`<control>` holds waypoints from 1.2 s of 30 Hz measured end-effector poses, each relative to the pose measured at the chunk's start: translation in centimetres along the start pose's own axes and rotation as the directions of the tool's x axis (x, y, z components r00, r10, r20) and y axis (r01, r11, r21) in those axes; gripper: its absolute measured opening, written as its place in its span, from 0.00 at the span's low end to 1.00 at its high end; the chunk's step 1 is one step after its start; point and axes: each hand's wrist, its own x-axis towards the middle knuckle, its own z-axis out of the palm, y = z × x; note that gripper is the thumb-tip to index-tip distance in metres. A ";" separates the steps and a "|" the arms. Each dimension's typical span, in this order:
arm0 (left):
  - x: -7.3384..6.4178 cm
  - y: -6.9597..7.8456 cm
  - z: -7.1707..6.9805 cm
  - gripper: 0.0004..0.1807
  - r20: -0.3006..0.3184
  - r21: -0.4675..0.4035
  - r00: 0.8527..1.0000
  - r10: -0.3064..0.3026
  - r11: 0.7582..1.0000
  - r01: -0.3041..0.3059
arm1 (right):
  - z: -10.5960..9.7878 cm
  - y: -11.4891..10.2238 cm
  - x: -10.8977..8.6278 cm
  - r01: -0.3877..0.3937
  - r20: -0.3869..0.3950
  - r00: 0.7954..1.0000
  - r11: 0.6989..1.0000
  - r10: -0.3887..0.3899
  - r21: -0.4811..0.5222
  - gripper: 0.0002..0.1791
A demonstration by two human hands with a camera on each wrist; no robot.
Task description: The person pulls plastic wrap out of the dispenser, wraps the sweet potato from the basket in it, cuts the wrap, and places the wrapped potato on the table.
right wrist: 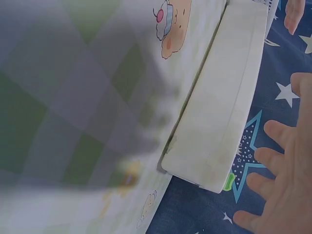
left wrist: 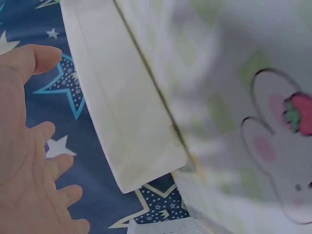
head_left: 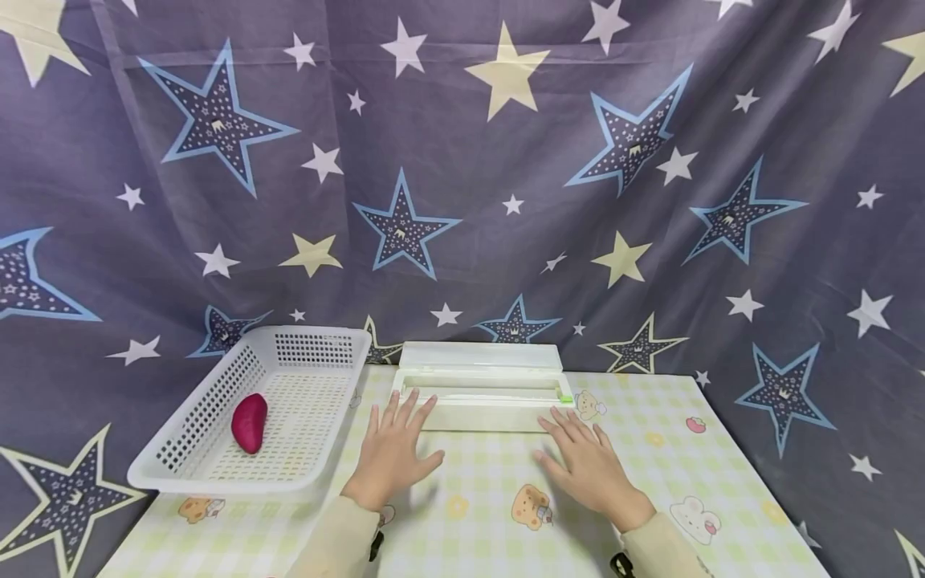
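A long white box [head_left: 477,417], which looks like a cling film dispenser, lies crosswise on the table with its lid [head_left: 480,356] raised at the back. A pale roll shape shows inside, and a small green tab [head_left: 566,399] sits at its right end. My left hand [head_left: 393,456] is spread over the box's front left corner, fingers extended. Near the front right corner my right hand [head_left: 588,466] has its fingers spread too. Both wrist views show a gap between the left hand [left wrist: 29,146], the right hand [right wrist: 285,165] and the box's front face [right wrist: 217,97]. Neither holds anything.
To the left stands a white perforated basket [head_left: 340,401] with a dark pink, sweet-potato-like object [head_left: 249,423] in it. A green-checked cloth with cartoon animals covers the table [head_left: 462,538]. A star-patterned curtain [head_left: 462,144] hangs close behind and on both sides.
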 end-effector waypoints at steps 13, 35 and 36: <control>2.2 -1.0 -2.5 0.43 0.092 -0.050 0.996 -0.006 0.999 0.011 | -0.4 0.6 1.0 0.004 -0.009 1.000 1.000 -0.004 0.004 0.26; 5.5 -3.5 -5.4 0.31 0.179 -0.017 0.984 0.009 1.000 -0.006 | -1.1 2.3 3.0 0.034 -0.003 0.999 0.999 -0.034 0.002 0.23; 5.6 -3.6 -5.6 0.30 0.187 -0.012 0.982 0.007 1.000 -0.005 | -1.2 2.4 3.2 0.035 -0.004 0.999 0.999 -0.035 0.003 0.23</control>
